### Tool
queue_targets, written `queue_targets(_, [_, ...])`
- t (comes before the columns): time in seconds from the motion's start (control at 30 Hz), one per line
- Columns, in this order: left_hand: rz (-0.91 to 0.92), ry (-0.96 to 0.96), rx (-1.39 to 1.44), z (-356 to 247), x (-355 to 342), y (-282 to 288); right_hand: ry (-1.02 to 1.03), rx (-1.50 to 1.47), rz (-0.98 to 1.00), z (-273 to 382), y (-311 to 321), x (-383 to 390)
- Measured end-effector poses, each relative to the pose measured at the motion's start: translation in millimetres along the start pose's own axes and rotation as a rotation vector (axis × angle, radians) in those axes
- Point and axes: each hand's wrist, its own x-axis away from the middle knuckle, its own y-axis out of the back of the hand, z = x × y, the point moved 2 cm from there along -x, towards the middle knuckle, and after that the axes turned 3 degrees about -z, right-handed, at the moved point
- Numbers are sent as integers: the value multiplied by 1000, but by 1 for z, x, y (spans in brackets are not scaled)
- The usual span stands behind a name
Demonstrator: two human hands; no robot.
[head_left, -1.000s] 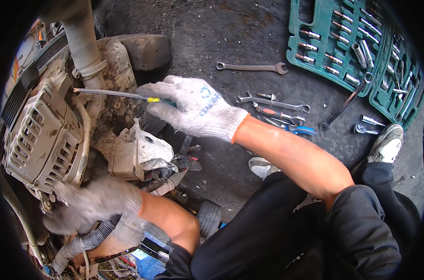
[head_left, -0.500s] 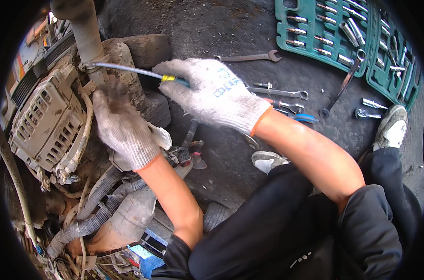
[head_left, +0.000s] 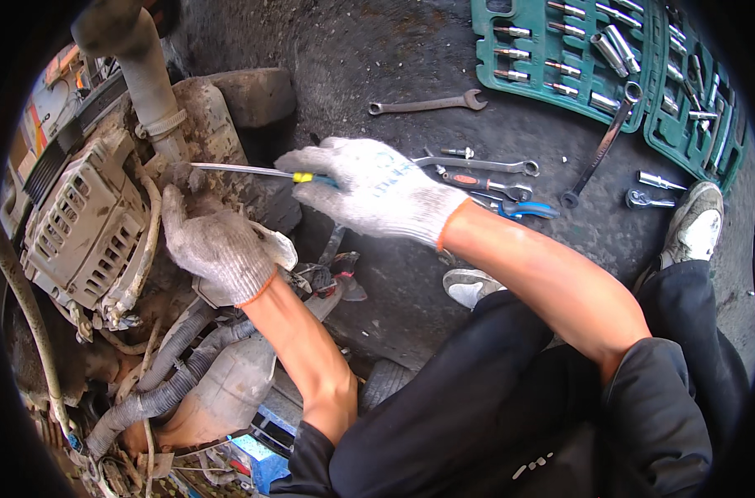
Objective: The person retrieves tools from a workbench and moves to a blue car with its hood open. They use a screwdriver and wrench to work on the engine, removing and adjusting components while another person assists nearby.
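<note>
- In the head view, a screwdriver (head_left: 240, 170) is gripped by the gloved right hand (head_left: 356, 184); its yellow collar is seen at the fingers, while most of its handle is hidden in the palm.
- The shaft is pointed leftward, its tip brought to the fingers of the gloved left hand (head_left: 215, 249).
- The left fingers are bent beside the dirt-caked engine parts, below a pipe (head_left: 145, 79) ringed by a clamp (head_left: 163, 124); whether anything is pinched there cannot be told.
- Blue printing (head_left: 386, 170) is borne on the back of the right glove, too blurred to be made out with certainty; small white marks (head_left: 532, 466) are seen on the dark trousers.
- On the ground, a wrench (head_left: 427, 105), blue-handled pliers (head_left: 527, 211) and a green socket case (head_left: 484, 65) are laid out.
</note>
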Motion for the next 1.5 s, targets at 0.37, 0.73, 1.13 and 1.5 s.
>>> queue_targets(0.37, [189, 21, -56, -16, 37, -18, 95, -40, -30, -20, -52, -34])
queue_targets(0.73, [378, -397, -733, -18, 10, 6, -161, -137, 95, 5, -92, -21])
queue_targets(1.13, [435, -511, -709, -11, 19, 17, -98, -364, 34, 1, -92, -25])
queue_targets(1.5, [239, 148, -308, 15, 58, -11, -302, -130, 181, 16, -28, -47])
